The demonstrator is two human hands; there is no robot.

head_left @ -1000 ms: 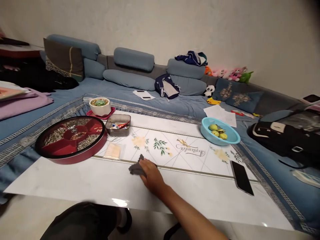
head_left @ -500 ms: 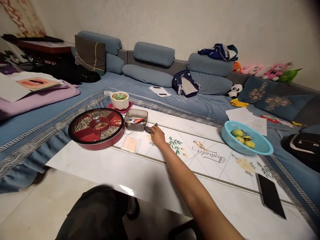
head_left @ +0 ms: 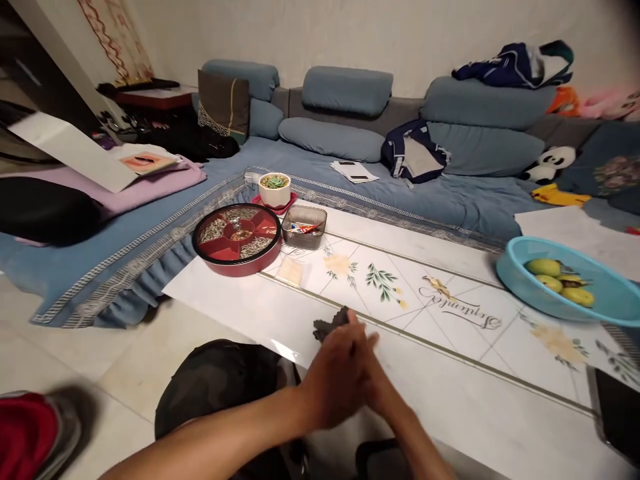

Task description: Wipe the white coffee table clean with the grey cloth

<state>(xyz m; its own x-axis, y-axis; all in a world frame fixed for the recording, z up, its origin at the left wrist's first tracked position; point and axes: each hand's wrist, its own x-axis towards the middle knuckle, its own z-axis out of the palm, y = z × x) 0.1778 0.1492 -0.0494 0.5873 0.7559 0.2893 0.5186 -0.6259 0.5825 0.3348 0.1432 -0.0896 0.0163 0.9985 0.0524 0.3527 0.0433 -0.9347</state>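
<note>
Over the near edge of the white table (head_left: 240, 303), my two hands are together. A dark grey crumpled piece of cloth (head_left: 330, 325) sticks out beyond them on the far left side. My right hand (head_left: 369, 363) is closed on the cloth, partly behind my left hand. My left hand (head_left: 334, 377) lies across it, and overlap and blur hide its fingers. Farther back on the table are a small clear packet (head_left: 293, 272), a round red divided snack tray (head_left: 237, 267) with seeds, and a translucent grey box (head_left: 305, 237) with small wrapped items.
A potted succulent (head_left: 275, 191) stands behind the tray. At the right are a blue basin (head_left: 520, 280) of green-yellow fruit and a black phone (head_left: 617, 407). A blue sofa (head_left: 310, 160) wraps the far and left sides. A red and grey thing (head_left: 27, 433) shows at lower left.
My right hand has drawn the dark cloth back from beside the grey box to the table's near edge. My left hand has come into view against it. The view has turned left.
</note>
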